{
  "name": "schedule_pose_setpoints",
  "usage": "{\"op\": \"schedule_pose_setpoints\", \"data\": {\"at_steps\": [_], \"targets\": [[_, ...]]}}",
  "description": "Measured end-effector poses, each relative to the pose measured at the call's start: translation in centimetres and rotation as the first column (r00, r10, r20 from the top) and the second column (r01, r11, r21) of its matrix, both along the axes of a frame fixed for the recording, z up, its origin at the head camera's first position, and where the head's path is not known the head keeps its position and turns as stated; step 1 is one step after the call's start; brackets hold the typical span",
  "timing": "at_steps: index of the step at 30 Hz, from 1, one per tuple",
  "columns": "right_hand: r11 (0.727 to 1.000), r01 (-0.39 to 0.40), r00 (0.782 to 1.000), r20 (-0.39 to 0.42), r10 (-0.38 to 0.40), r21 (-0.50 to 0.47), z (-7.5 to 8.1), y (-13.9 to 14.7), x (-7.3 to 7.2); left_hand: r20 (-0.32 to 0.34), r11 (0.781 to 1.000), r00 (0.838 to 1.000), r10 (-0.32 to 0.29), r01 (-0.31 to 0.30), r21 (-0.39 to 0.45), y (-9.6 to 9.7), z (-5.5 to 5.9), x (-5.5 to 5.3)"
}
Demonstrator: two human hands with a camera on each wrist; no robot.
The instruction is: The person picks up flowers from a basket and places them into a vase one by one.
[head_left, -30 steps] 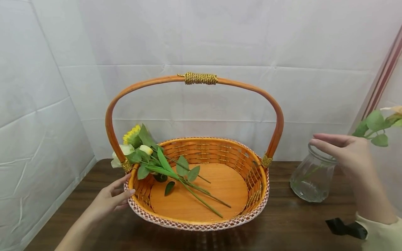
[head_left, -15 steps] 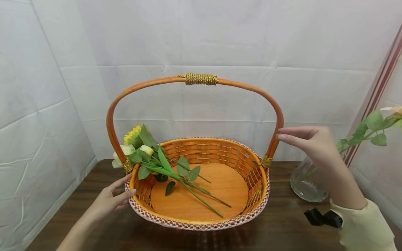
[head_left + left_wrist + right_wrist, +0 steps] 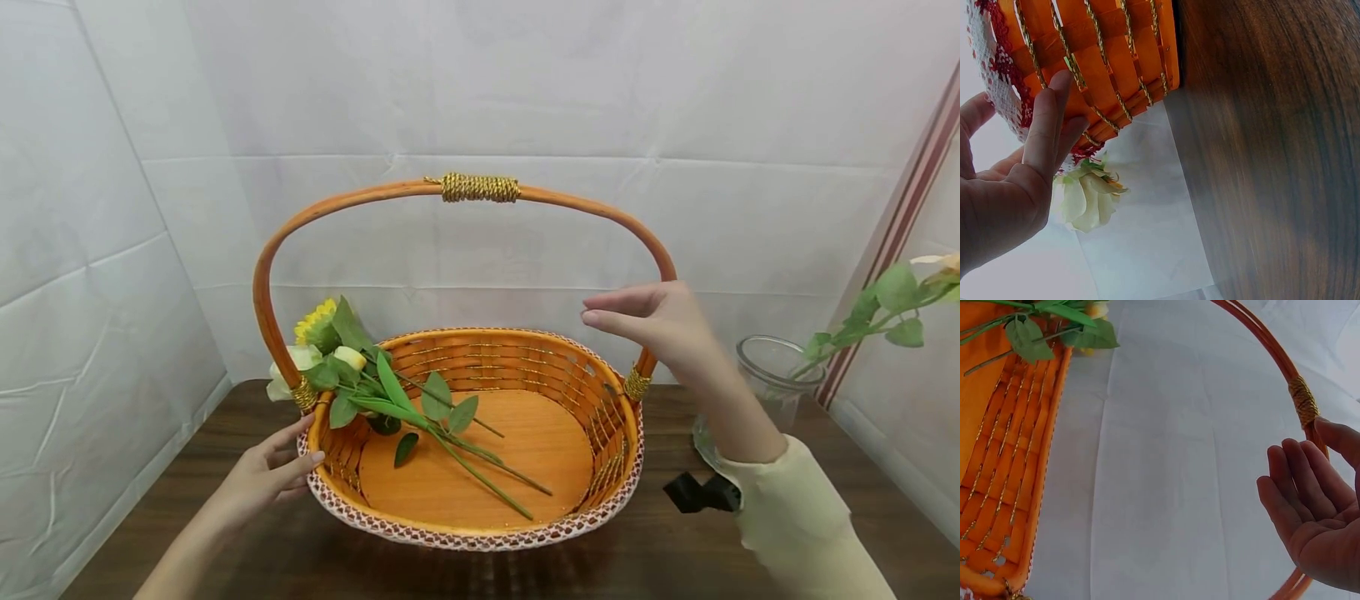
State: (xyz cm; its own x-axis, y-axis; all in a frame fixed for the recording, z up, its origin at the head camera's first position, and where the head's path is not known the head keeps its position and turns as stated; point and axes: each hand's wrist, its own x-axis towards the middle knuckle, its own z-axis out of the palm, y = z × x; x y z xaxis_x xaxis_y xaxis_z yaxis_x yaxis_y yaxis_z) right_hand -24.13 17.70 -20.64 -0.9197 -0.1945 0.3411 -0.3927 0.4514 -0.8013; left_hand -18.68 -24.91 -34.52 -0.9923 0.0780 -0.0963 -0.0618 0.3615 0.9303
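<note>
My left hand [image 3: 258, 475] holds the left rim of an orange woven basket [image 3: 480, 537], thumb over the rim. In the left wrist view, the fingers [image 3: 1043, 128] lie against the basket's woven side [image 3: 1079, 62], below the lace trim. My right hand [image 3: 652, 321] is in the air above the basket's right end, near the handle [image 3: 600, 212], holding nothing; its fingers are lightly bent. Inside the basket at the left lie several flower stems [image 3: 480, 475]. Their heads, a yellow sunflower [image 3: 317, 325], a white rose [image 3: 300, 362] and a pale yellow bud [image 3: 349, 358], lean over the left rim.
A glass vase [image 3: 780, 358] stands right of the basket, partly behind my right forearm. One leafy stem [image 3: 870, 312] leans out of it to the right. White sheeting [image 3: 480, 83] hangs behind the brown wooden table [image 3: 630, 550].
My right hand has moved left from beside the vase, past the handle's right side, to over the basket's right end. My left hand stays on the rim, and the flowers have not moved.
</note>
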Motion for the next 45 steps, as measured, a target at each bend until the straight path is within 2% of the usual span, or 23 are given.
{"op": "schedule_pose_setpoints", "data": {"at_steps": [10, 23, 31, 39, 45], "targets": [[0.991, -0.133, 0.991, 0.021, 0.133, 0.02, -0.6, -3.9, -3.0, 0.003, 1.0, 1.0, -0.007, 0.007, 0.004, 0.0, 0.0, 0.0], [0.964, -0.251, 0.966, 0.089, 0.244, 0.082, -3.3, -9.0, -5.3, -0.002, 1.0, 1.0, -0.01, 0.01, 0.013, -0.1, 0.0, 0.1], [0.917, -0.335, 0.941, 0.128, 0.314, 0.216, -5.5, -11.8, -6.2, -0.004, 1.0, 1.0, -0.003, 0.003, 0.005, 0.0, 0.0, 0.1], [0.846, -0.434, 0.901, 0.176, 0.398, 0.31, -7.6, -13.5, -6.7, -0.001, 1.0, 1.0, 0.0, 0.0, 0.005, 0.0, 0.2, 0.1], [0.798, -0.455, 0.89, 0.192, 0.413, 0.395, -9.3, -14.7, -6.8, -0.004, 1.0, 1.0, -0.004, 0.004, 0.005, 0.1, 0.1, 0.0]]}}
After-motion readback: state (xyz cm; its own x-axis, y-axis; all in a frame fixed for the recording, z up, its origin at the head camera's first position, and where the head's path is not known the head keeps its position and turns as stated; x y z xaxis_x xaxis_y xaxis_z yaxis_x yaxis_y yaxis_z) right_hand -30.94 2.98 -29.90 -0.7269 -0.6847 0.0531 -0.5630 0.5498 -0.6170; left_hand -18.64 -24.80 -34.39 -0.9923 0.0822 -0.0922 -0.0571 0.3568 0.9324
